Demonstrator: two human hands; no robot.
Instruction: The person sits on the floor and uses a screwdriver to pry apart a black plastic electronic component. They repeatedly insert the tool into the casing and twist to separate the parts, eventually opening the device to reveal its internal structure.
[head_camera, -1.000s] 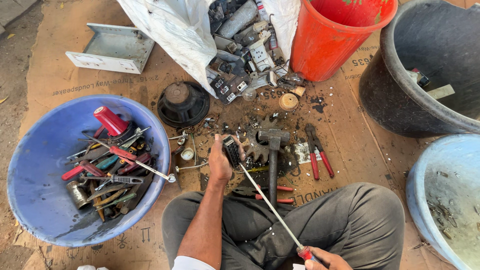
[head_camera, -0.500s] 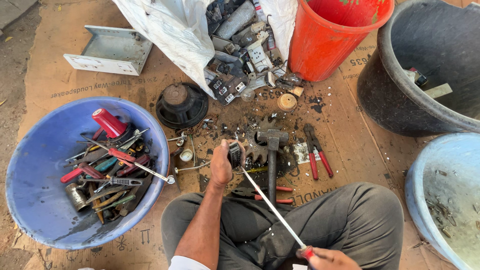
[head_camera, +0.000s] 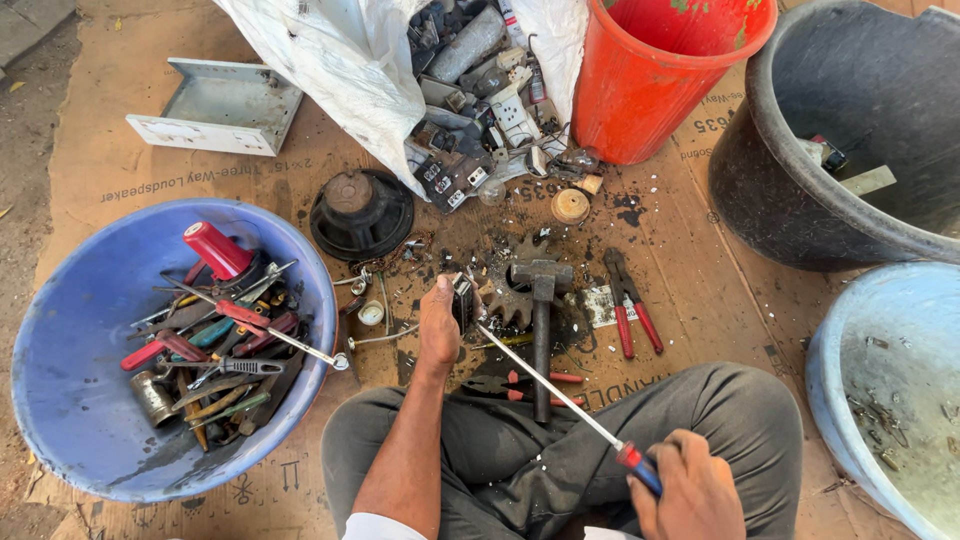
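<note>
A: What's nearest?
B: The right hand (head_camera: 690, 495) is closed around a screwdriver (head_camera: 560, 400); the left hand (head_camera: 440, 325) grips a small part (head_camera: 463, 300) at its tip.
A: And beyond?
B: Littered cardboard (head_camera: 720, 300), hemmed by a blue basin (head_camera: 60, 400), red bucket (head_camera: 660, 90) and black tub (head_camera: 780, 190).

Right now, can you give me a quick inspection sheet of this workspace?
Surface: cardboard sheet on the ground, littered with small bits.
Job's things: small dark part held upright; long screwdriver with its tip at the part.
Clutter: hammer, red pliers, speaker, white sack spilling scrap, blue basin of tools.
Grippers: left hand grips the part; right hand grips the screwdriver handle.
Cables: loose wire beside the left hand.
Surroundings: red bucket, black tub, light blue basin, white metal bracket.
</note>
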